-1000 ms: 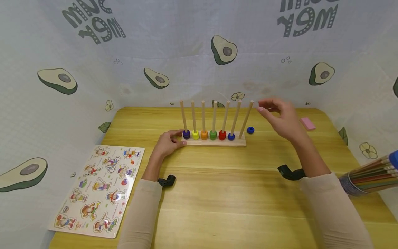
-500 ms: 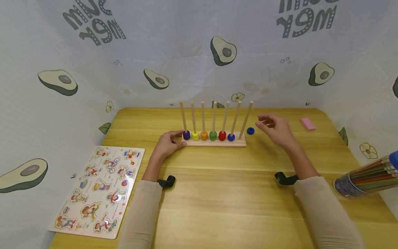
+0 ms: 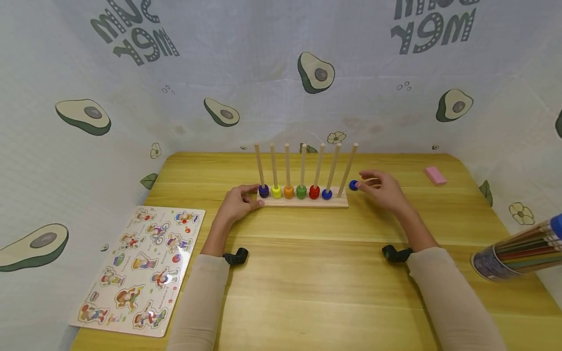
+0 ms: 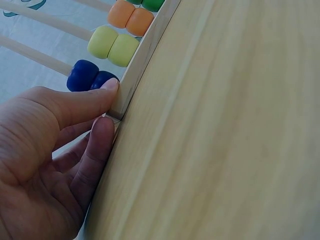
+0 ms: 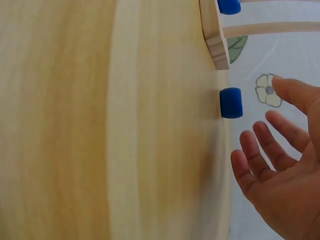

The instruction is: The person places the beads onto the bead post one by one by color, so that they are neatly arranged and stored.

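A wooden peg rack [image 3: 303, 204] stands on the table, a row of upright pegs on its base. Coloured beads sit low on the pegs: dark blue, yellow, orange, green, red and one blue; the rightmost peg [image 3: 348, 169] is bare. My left hand [image 3: 237, 204] grips the left end of the base, its thumb [image 4: 95, 102] by the dark blue beads. A loose blue bead [image 5: 231, 103] lies just right of the rack. My right hand [image 3: 384, 191] hovers beside that bead with parted fingers; in the right wrist view a gap separates them from it.
A picture puzzle board [image 3: 140, 270] lies at the left. A pink block [image 3: 435, 175] rests at the back right, and a container of coloured sticks [image 3: 493, 263] stands at the right edge. A patterned cloth [image 3: 272, 73] hangs behind the table.
My right hand has come down and slightly left, from above the table to beside the loose blue bead. My left hand and the rack have stayed in place.
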